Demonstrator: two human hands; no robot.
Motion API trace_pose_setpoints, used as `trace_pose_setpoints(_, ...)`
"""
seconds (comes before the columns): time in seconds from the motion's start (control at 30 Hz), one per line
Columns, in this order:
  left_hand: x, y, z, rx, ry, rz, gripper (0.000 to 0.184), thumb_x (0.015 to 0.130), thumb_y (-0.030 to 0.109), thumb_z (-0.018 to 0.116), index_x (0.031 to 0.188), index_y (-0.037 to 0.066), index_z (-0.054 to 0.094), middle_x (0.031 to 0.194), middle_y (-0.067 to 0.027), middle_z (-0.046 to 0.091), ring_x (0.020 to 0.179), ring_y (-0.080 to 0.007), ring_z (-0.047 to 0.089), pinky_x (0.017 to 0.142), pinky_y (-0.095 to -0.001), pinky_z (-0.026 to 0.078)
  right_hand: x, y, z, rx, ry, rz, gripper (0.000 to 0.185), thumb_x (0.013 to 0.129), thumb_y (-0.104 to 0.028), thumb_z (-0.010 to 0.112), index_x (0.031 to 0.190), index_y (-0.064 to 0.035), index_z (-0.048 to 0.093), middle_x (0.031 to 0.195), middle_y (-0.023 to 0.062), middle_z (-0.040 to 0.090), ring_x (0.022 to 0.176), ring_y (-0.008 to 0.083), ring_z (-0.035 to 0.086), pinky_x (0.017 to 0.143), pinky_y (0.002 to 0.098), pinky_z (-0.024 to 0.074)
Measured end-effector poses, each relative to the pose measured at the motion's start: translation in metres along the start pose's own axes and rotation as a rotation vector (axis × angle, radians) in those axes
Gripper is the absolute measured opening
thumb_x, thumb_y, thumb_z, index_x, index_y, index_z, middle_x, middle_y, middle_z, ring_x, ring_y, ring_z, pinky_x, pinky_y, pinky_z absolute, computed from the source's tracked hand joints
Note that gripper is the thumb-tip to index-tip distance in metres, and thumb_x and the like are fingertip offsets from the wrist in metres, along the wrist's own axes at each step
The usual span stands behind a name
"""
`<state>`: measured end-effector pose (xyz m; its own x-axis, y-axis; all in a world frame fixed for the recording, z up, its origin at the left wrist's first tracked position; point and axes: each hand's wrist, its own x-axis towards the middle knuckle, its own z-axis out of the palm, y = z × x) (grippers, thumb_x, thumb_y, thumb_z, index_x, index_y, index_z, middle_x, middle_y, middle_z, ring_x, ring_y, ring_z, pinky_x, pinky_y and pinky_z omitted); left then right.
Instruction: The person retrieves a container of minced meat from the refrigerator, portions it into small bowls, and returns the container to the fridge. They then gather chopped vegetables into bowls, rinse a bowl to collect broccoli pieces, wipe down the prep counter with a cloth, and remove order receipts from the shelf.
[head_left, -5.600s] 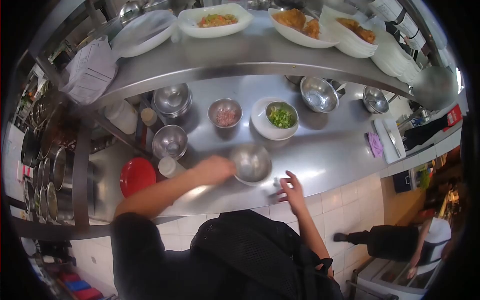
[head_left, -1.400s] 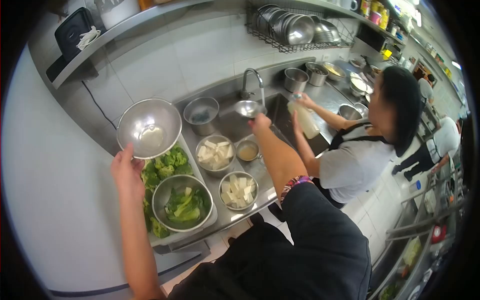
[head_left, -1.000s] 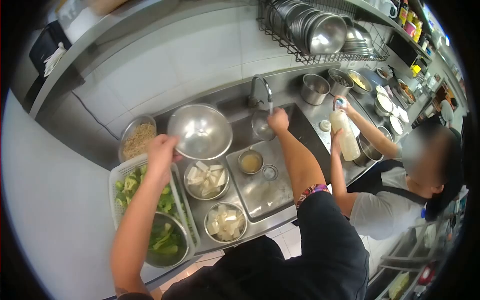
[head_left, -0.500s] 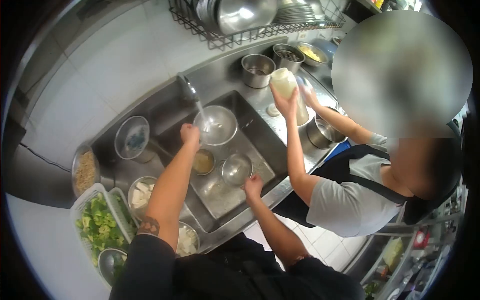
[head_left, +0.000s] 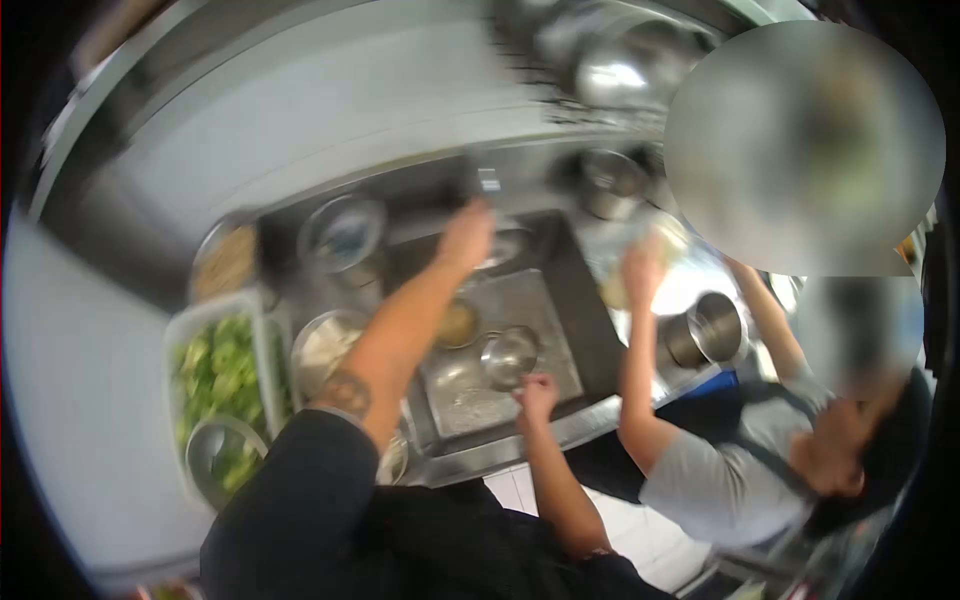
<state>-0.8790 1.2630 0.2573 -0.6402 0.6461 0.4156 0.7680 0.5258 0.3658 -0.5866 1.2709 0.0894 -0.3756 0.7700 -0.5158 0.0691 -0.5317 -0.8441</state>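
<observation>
My left hand (head_left: 468, 237) is stretched to the back of the sink (head_left: 590, 330), just below the faucet (head_left: 488, 180). Motion smears its fingers. Beside it, partly covered, is a metal bowl (head_left: 508, 245); whether I still grip it is unclear. Low over the sink's front half, my right hand (head_left: 537, 395) is closed on the near edge of a small round metal bowl (head_left: 510, 357). Another small bowl with brownish contents (head_left: 457, 325) sits in the sink between my arms.
Left of the sink are a basket of broccoli (head_left: 222, 375), a bowl of white chunks (head_left: 325, 350), a clear bowl (head_left: 345, 235) and a tray of tan bits (head_left: 228, 262). To the right, a co-worker's hand (head_left: 645, 265) is beside metal pots (head_left: 715, 328).
The view has swung, shifting the scene rightward. My left hand has risen toward the faucet, and the bowl beside it shows less. The water stream no longer shows clearly. My right hand keeps the small bowl.
</observation>
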Motion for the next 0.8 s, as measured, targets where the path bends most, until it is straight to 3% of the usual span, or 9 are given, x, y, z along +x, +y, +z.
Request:
trace_pose_setpoints(0.07, -0.016, -0.001, -0.023, -0.136, -0.054, 0.052, 0.034, 0.094, 0.017, 0.041, 0.119, -0.003, 0.054, 0.120, -0.0252, 0.059, 0.111, -0.0411, 0.058, 0.093, -0.0492, 0.048, 0.019, -0.006, 0.004, -0.011, -0.041, 0.028, 0.007, 0.089, -0.010, 0.058, 0.093, -0.0111, 0.053, 0.095, 0.0044, 0.057, 0.087, 0.0200, 0.057, 0.067, 0.0441, 0.0549)
trace_pose_setpoints(0.1, -0.023, 0.020, -0.068, -0.277, -0.303, -0.107, 0.031, 0.093, 0.014, 0.042, 0.115, -0.004, 0.056, 0.123, -0.0230, 0.059, 0.115, -0.0382, 0.056, 0.093, -0.0481, 0.049, 0.031, -0.017, 0.011, 0.039, -0.082, 0.022, 0.014, 0.085, -0.004, 0.063, 0.087, -0.0096, 0.050, 0.087, 0.0046, 0.053, 0.076, 0.0182, 0.058, 0.053, 0.0370, 0.0576)
trace_pose_setpoints(0.13, -0.029, -0.004, -0.042, 0.052, -0.110, 0.164, 0.026, 0.090, 0.015, 0.047, 0.106, -0.002, 0.059, 0.117, -0.0194, 0.060, 0.111, -0.0360, 0.057, 0.087, -0.0459, 0.053, 0.062, -0.012, 0.019, 0.125, -0.139, 0.079, 0.011, 0.086, -0.005, 0.063, 0.091, -0.0079, 0.053, 0.091, 0.0070, 0.055, 0.082, 0.0210, 0.060, 0.060, 0.0379, 0.0593)
trace_pose_setpoints(0.23, -0.056, -0.013, -0.085, 0.331, -0.060, 0.518, 0.019, 0.086, 0.015, 0.054, 0.097, 0.000, 0.059, 0.103, -0.0139, 0.061, 0.096, -0.0315, 0.061, 0.073, -0.0409, 0.058, 0.087, -0.059, 0.086, 0.188, -0.293, 0.165, 0.024, 0.091, -0.008, 0.054, 0.112, 0.0039, 0.055, 0.113, 0.0183, 0.057, 0.100, 0.0289, 0.061, 0.084, 0.0410, 0.0577)
trace_pose_setpoints(0.33, -0.073, -0.016, -0.119, 0.156, 0.033, 0.440, 0.017, 0.084, 0.015, 0.057, 0.093, 0.001, 0.060, 0.102, -0.0124, 0.061, 0.094, -0.0303, 0.061, 0.073, -0.0410, 0.058, 0.104, -0.096, 0.136, 0.305, -0.380, 0.178, 0.027, 0.094, -0.010, 0.057, 0.113, 0.0074, 0.053, 0.119, 0.0177, 0.054, 0.101, 0.0318, 0.060, 0.081, 0.0408, 0.0587)
trace_pose_setpoints(0.6, -0.087, -0.028, -0.216, 0.482, 0.232, 0.590, 0.013, 0.070, 0.011, 0.061, 0.081, 0.007, 0.055, 0.093, -0.0076, 0.054, 0.086, -0.0243, 0.058, 0.060, -0.0330, 0.056, 0.085, -0.159, 0.170, 0.220, -0.257, 0.002, 0.004, 0.087, -0.003, 0.055, 0.084, 0.0000, 0.054, 0.089, 0.0119, 0.055, 0.078, 0.0237, 0.060, 0.066, 0.0429, 0.0578)
trace_pose_setpoints(0.7, -0.107, -0.031, -0.234, 0.497, 0.191, 0.508, 0.010, 0.070, 0.010, 0.060, 0.077, 0.007, 0.054, 0.094, -0.0069, 0.054, 0.088, -0.0248, 0.058, 0.060, -0.0336, 0.056, 0.079, -0.174, 0.167, -0.117, -0.356, -0.200, 0.002, 0.083, 0.000, 0.054, 0.084, -0.0012, 0.055, 0.086, 0.0114, 0.058, 0.077, 0.0282, 0.061, 0.069, 0.0403, 0.0566)
trace_pose_setpoints(0.77, -0.113, -0.028, -0.243, 0.498, 0.182, 0.476, 0.009, 0.070, 0.009, 0.060, 0.075, 0.006, 0.053, 0.095, -0.0061, 0.055, 0.089, -0.0245, 0.058, 0.060, -0.0342, 0.056, 0.061, -0.185, 0.154, -0.897, -0.203, -1.246, 0.011, 0.077, 0.002, 0.053, 0.086, -0.0035, 0.055, 0.091, 0.0126, 0.063, 0.084, 0.0350, 0.062, 0.073, 0.0393, 0.0554)
trace_pose_setpoints(0.8, -0.115, -0.026, -0.248, 0.493, 0.192, 0.484, 0.009, 0.070, 0.009, 0.060, 0.075, 0.006, 0.053, 0.095, -0.0061, 0.055, 0.089, -0.0245, 0.058, 0.060, -0.0342, 0.056, 0.046, -0.192, 0.148, -0.853, -0.174, -1.473, 0.015, 0.072, -0.001, 0.058, 0.087, -0.0065, 0.056, 0.104, 0.0131, 0.063, 0.096, 0.0352, 0.061, 0.077, 0.0418, 0.0542)
